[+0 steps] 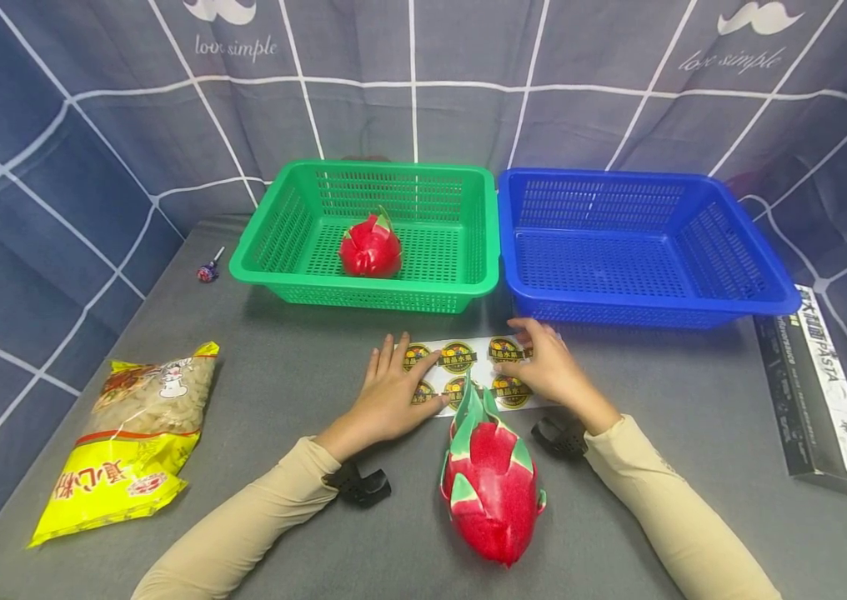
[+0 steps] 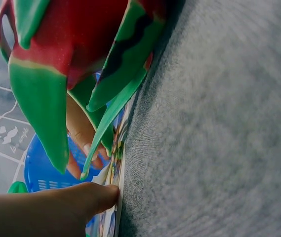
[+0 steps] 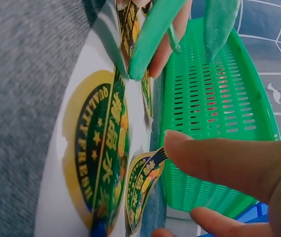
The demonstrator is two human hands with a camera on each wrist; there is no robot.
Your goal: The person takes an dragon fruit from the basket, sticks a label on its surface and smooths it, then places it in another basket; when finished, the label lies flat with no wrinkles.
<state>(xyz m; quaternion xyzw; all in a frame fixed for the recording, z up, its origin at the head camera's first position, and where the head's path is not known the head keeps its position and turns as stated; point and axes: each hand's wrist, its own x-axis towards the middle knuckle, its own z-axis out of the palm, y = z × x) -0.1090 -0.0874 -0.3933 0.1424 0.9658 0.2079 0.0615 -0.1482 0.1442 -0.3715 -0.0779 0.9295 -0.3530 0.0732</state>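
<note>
A white sheet of round fruit stickers [image 1: 457, 357] with dark bands lies on the grey table. My left hand [image 1: 391, 392] rests on its left end, fingers spread and thumb pressing the edge. At its right end is my right hand [image 1: 549, 367], its fingers apart. In the right wrist view, one sticker [image 3: 142, 185] curls up from the sheet, and the right thumb [image 3: 199, 155] touches its raised edge. A red dragon fruit [image 1: 494, 492] with green leaf tips lies between my forearms, its leaves over the sheet's near edge.
Behind the sheet stand a green basket [image 1: 363, 294] holding a smaller dragon fruit [image 1: 371, 247] and a blue basket [image 1: 618, 312]. A yellow pasta bag [image 1: 131, 442] and a lollipop [image 1: 207, 271] lie left. A black-and-white pasta box [image 1: 817, 400] lies right.
</note>
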